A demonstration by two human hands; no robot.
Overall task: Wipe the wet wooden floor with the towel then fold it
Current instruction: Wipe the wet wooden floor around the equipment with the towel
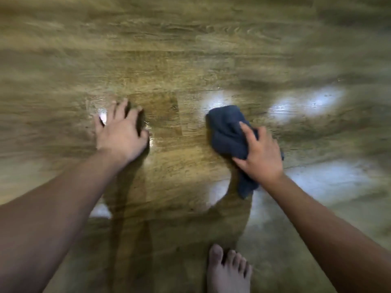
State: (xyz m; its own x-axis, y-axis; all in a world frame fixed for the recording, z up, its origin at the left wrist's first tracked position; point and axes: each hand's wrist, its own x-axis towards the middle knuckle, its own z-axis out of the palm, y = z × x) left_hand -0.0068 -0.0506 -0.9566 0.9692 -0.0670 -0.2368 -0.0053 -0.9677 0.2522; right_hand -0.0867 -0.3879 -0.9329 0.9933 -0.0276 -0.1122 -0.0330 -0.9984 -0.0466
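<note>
One dark blue towel (227, 132) lies bunched on the wooden floor (190, 60), and the right hand (261, 154) presses down on its near part, with the fingers (246, 129) spread across the cloth and the thumb hooked along the near edge, so the grip looks like a loose clutch rather than a firm one. Most of the towel bulges out ahead of those fingers, and a tail of it trails back beneath the wrist toward a bare foot (228, 269). Well apart to the other side, the left hand (122, 134) is planted on the floor, fingers straight and splayed, holding nothing; it seems to be taking the person's weight. Bright wet-looking glare sits just ahead of the right fingers, further out to their right, and right beside the left hand too, so wiping appears to be still under way and folding has not begun. The risks from here come from that wetness: the propping palm rests on a shiny patch and could skid if more weight goes onto it, and the foot stands on boards that also shine. A wadded towel meets the floor with little of its surface, so strokes may push water about and leave streaks instead of lifting it. The trailing tail could drag over boards behind the hand and wet them again. The frame is blurred by motion, so finer detail cannot be told.
</note>
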